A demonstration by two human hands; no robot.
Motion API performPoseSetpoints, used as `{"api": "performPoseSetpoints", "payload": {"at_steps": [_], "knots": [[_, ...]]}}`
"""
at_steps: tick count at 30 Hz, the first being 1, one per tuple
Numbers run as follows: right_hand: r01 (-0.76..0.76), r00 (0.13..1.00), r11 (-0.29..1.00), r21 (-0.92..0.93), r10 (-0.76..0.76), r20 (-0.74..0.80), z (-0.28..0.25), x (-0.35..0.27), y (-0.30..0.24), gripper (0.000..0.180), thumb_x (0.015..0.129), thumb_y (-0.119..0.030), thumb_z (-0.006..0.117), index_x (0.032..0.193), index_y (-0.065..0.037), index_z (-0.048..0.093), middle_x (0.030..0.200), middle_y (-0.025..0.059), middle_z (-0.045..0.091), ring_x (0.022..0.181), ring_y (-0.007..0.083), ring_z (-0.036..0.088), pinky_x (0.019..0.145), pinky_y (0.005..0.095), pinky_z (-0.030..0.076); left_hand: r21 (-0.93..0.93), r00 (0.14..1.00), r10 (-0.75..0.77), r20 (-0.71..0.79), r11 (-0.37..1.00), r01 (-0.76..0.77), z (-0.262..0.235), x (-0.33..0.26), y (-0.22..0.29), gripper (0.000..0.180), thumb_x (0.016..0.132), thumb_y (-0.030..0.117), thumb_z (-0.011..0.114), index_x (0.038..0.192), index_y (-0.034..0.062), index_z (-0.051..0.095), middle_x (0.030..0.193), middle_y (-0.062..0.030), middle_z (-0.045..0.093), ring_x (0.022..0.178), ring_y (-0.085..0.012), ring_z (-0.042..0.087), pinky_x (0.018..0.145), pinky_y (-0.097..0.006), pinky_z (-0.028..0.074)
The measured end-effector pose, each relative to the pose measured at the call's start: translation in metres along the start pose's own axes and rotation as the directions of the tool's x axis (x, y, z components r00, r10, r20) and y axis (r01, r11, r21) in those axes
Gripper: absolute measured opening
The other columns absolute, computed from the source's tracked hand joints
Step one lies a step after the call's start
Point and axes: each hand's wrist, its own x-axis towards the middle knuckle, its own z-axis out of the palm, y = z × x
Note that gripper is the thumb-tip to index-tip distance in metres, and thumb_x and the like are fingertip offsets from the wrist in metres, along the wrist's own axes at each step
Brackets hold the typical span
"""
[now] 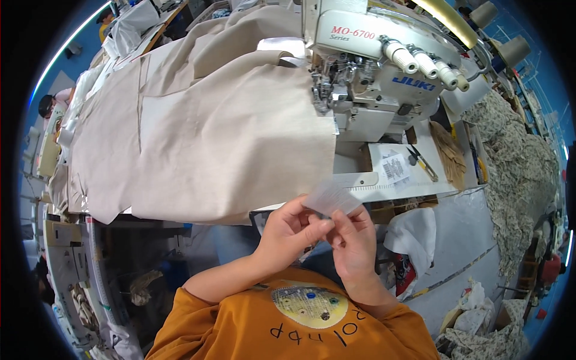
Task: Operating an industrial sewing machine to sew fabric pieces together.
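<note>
Between my two hands, in front of my chest, is a small whitish label-like slip [333, 198], slightly blurred. My left hand [295, 227] pinches its lower left side, thumb toward the middle. My right hand [353, 239] grips its lower edge between thumb and fingers. Just beyond, a large beige fabric piece [240, 138] lies spread over the table, its right edge reaching the needle area of a white overlock sewing machine [360, 72]. Part of the cloth is folded back at the far side.
Right of the machine lie yellow-handled thread snips [423, 164], a printed label sheet [395, 168] and a brown cloth [448, 155]. A heap of patterned fabric [516, 156] fills the far right. White cloth [413, 236] hangs below the table edge. Other people [55, 103] sit at the far left.
</note>
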Motion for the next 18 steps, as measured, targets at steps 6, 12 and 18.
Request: {"api": "performPoseSetpoints", "payload": {"at_steps": [6, 12, 18], "knots": [[-0.022, 0.980, 0.968, -0.248, 0.070, 0.187, 0.012, -0.006, 0.005, 0.012, 0.091, -0.006, 0.070, 0.095, -0.004, 0.059, 0.083, 0.0027, 0.064, 0.064, 0.0043, 0.055, 0.055, 0.0188, 0.042, -0.164, 0.979, -0.143, -0.147, 0.979, 0.118, -0.009, -0.002, 0.007, 0.015, 0.095, 0.019, 0.067, 0.097, 0.0041, 0.068, 0.082, 0.0001, 0.065, 0.068, -0.0062, 0.054, 0.061, -0.020, 0.043], [0.221, 0.945, 0.863, -0.455, -0.074, 0.320, 0.005, -0.003, 0.009, 0.012, 0.087, -0.001, 0.072, 0.094, -0.001, 0.063, 0.090, 0.0020, 0.064, 0.065, 0.0045, 0.056, 0.057, 0.0179, 0.041, -0.088, 0.980, -0.083, -0.183, 0.994, 0.068, -0.019, -0.009, 0.000, 0.014, 0.095, 0.016, 0.067, 0.100, 0.0036, 0.071, 0.081, 0.0013, 0.065, 0.070, -0.0066, 0.055, 0.061, -0.021, 0.042], [0.486, 0.842, 0.356, -0.798, -0.436, 0.319, -0.010, 0.020, -0.007, 0.020, 0.083, -0.002, 0.074, 0.102, -0.002, 0.066, 0.092, 0.0039, 0.064, 0.060, 0.0045, 0.054, 0.051, 0.0186, 0.040, 0.627, 0.869, 0.444, 0.219, 0.619, -0.474, -0.047, -0.022, 0.020, 0.018, 0.076, 0.001, 0.075, 0.093, 0.0061, 0.076, 0.082, -0.0027, 0.071, 0.072, -0.0148, 0.061, 0.063, -0.026, 0.045]]}}
